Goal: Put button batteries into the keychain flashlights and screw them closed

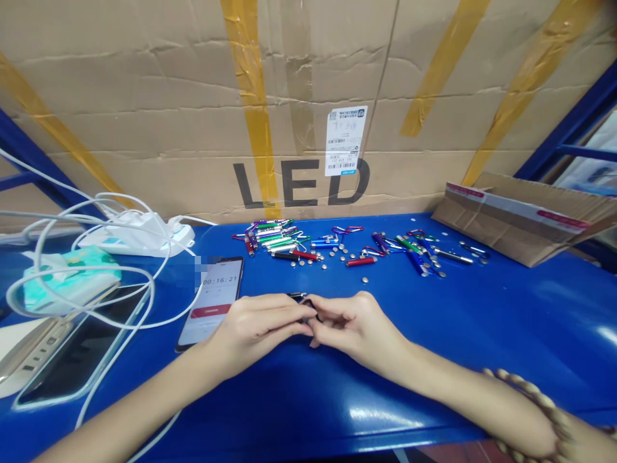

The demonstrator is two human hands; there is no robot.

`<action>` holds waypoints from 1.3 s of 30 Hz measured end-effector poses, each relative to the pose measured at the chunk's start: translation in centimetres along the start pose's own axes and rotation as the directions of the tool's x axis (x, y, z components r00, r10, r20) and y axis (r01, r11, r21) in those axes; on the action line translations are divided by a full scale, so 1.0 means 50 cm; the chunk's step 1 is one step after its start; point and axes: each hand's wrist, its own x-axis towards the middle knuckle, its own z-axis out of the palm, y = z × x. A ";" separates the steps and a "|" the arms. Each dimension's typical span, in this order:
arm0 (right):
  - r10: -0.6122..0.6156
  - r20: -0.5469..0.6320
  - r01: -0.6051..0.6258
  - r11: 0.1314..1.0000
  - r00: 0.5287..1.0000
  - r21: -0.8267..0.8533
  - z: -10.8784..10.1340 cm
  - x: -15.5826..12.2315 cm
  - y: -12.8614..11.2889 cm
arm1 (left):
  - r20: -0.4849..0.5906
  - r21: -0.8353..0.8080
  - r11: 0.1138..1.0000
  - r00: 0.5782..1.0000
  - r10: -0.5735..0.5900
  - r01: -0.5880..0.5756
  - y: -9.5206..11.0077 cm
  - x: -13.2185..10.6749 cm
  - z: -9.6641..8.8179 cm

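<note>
A glossy blue tabletop (482, 334) shows glare at 5 o'clock. At 12 o'clock stands a creased, yellow-taped cardboard sheet (144, 96) printed LED, with a blue metal frame (569, 128) at 2 o'clock.

We note one small dark torch (299, 297), slim and tube-shaped, mostly hidden. It lies roughly level, pinched between the left fingers (284, 316) and the right fingers (332, 317), just where the fingertips meet. Only its upper edge shows above the left fingers, with a pale metallic glint there. Whether it touches the counter (434, 334) we cannot tell.
</note>
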 end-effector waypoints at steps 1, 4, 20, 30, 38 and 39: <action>0.029 -0.002 -0.029 0.999 1.000 0.019 0.001 0.000 -0.002 | -0.005 0.003 1.000 1.000 0.015 -0.015 -0.002 -0.004 0.003; 0.087 0.006 -0.088 0.992 0.996 0.089 0.006 0.001 -0.005 | -0.003 0.008 0.999 0.999 0.045 -0.045 -0.009 -0.013 0.008; -0.213 -0.124 0.159 0.925 0.969 -0.346 0.004 -0.009 0.008 | -0.022 -0.069 0.988 0.990 -0.137 0.135 0.001 -0.010 0.019; -0.052 -0.192 0.025 0.990 0.980 -0.139 0.002 0.001 -0.013 | -0.032 -0.233 0.836 0.855 -0.518 0.497 0.021 0.001 0.029; -0.098 -0.219 0.060 0.983 0.971 -0.172 0.006 -0.004 -0.007 | -0.054 -0.264 0.780 0.799 -0.599 0.567 0.013 0.008 0.025; -0.110 -0.224 0.068 0.980 0.968 -0.189 0.005 -0.004 -0.006 | -0.052 -0.232 0.803 0.817 -0.574 0.549 0.012 0.008 0.025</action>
